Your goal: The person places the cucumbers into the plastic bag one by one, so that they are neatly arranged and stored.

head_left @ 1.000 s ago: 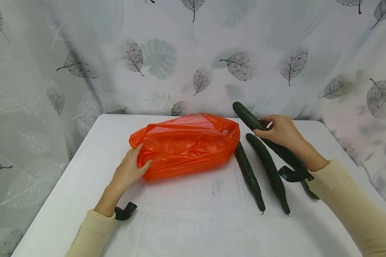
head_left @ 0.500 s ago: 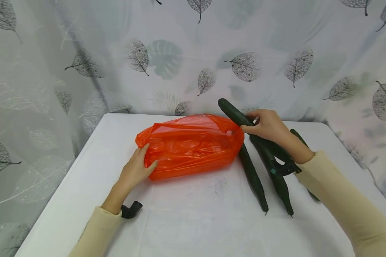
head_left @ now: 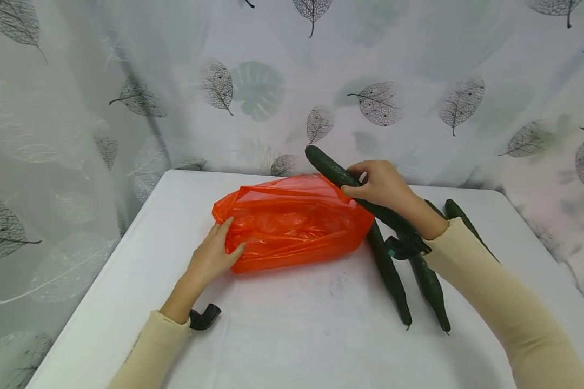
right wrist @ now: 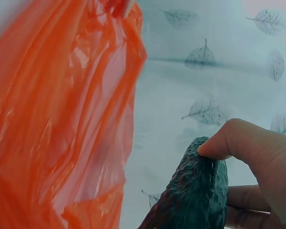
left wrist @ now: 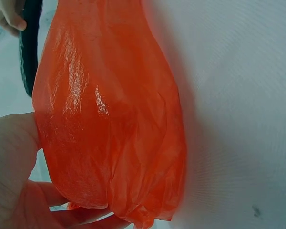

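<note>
Lying nearest on the tabletop (head_left: 292,335), loose cucumbers (head_left: 391,281) could roll if the right sleeve (head_left: 506,302) dips and bumps them. Left hand (head_left: 206,262) cups and holds the red bag (head_left: 297,224) by its left end; it may tear or slide if snagged. Right hand (head_left: 379,183) pinches the held cucumber (head_left: 331,166) between thumb and fingers; tip sticks out past the hand, slanting across the bag's right end, contact unclear. Weak pinch could let it slip. Leaf-print curtain (head_left: 258,92) behind.
</note>
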The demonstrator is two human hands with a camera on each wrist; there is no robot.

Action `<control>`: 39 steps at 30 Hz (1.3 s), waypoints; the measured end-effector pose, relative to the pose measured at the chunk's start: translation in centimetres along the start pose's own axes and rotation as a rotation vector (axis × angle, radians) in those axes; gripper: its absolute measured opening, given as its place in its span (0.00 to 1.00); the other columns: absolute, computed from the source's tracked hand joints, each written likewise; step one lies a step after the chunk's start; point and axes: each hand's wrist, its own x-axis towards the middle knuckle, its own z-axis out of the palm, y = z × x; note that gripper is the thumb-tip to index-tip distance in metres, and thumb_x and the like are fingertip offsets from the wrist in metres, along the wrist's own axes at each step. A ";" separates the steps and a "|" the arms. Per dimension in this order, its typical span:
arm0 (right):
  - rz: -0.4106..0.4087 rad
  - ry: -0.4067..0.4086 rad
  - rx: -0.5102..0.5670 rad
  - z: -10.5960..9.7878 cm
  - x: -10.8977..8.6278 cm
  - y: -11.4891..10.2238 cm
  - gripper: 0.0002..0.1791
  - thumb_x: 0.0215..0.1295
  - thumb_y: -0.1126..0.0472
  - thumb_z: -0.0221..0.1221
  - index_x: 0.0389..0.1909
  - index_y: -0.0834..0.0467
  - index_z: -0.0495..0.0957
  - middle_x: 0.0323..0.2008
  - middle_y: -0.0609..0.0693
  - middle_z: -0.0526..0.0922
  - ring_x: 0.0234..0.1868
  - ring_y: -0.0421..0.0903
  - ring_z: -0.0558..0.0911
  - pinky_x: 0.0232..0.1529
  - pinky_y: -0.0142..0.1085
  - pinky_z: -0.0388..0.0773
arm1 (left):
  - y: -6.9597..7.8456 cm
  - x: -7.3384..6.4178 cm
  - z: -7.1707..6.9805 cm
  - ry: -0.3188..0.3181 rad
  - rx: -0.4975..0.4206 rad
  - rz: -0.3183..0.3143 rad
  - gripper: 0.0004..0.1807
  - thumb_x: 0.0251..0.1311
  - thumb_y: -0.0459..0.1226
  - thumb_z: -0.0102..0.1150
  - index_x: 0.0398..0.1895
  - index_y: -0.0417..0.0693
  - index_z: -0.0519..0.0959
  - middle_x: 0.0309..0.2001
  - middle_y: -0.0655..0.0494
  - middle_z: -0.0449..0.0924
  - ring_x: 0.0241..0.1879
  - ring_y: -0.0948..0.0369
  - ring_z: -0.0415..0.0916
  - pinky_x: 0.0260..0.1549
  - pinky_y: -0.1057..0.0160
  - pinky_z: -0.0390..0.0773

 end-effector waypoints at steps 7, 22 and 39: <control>-0.027 -0.013 0.038 0.7 0.9 -0.6 0.19 0.58 0.58 0.63 0.48 0.64 0.82 0.33 0.57 0.82 0.26 0.47 0.79 0.23 0.34 0.76 | 0.5 0.4 0.4 0.008 0.004 0.016 0.42 0.63 0.46 0.58 0.75 0.39 0.53 0.73 0.35 0.53 0.67 0.39 0.62 0.56 0.37 0.70; -0.097 -0.033 0.055 2.5 3.4 -3.3 0.21 0.59 0.57 0.64 0.52 0.63 0.81 0.37 0.58 0.83 0.31 0.51 0.80 0.26 0.35 0.76 | 0.6 0.2 0.4 0.025 0.010 0.037 0.42 0.63 0.46 0.58 0.75 0.40 0.54 0.73 0.34 0.54 0.67 0.38 0.62 0.57 0.36 0.69; -0.242 -0.068 0.091 5.0 5.2 -7.0 0.24 0.59 0.58 0.65 0.56 0.63 0.79 0.45 0.57 0.83 0.33 0.50 0.79 0.28 0.35 0.74 | 0.0 -0.1 -0.2 0.041 -0.013 0.016 0.42 0.63 0.47 0.59 0.75 0.41 0.54 0.73 0.35 0.55 0.68 0.40 0.61 0.56 0.37 0.70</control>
